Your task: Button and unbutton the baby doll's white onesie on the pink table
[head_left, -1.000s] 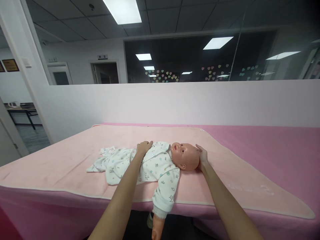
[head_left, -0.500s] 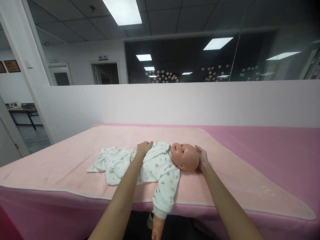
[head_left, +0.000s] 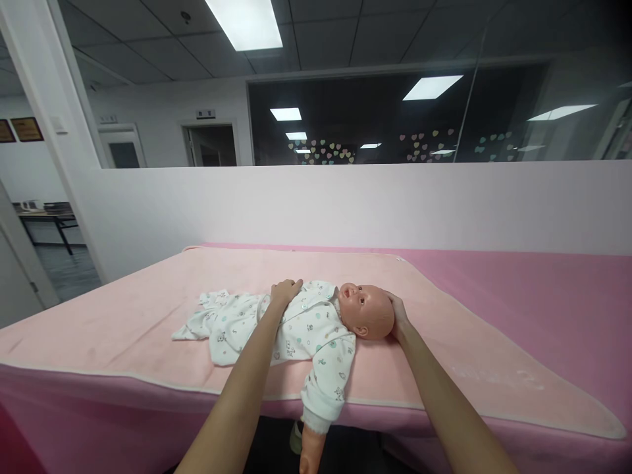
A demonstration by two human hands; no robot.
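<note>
A baby doll (head_left: pixel 311 329) in a white printed sleepsuit lies on its back, its head toward the right and the empty-looking leg ends toward the left. My left hand (head_left: pixel 286 289) rests flat on the doll's front at the waist, fingers extended toward its far side. At the crown of the doll's head (head_left: pixel 363 311), my right hand (head_left: pixel 399 315) is cupped against it, with some fingers hidden behind the head. One doll arm (head_left: pixel 320 395) hangs over the near edge of the bed; the other arm is not visible.
A peach blanket (head_left: pixel 123 309) with a pale border covers much of the pink bed surface (head_left: pixel 543 303). Behind it stands a white low wall (head_left: pixel 345 204) with glass above. A shoe (head_left: pixel 296 438) shows below the near edge.
My right hand's fingers have slipped slightly lower and closer around the doll's head. My left hand and the doll's body look unchanged.
</note>
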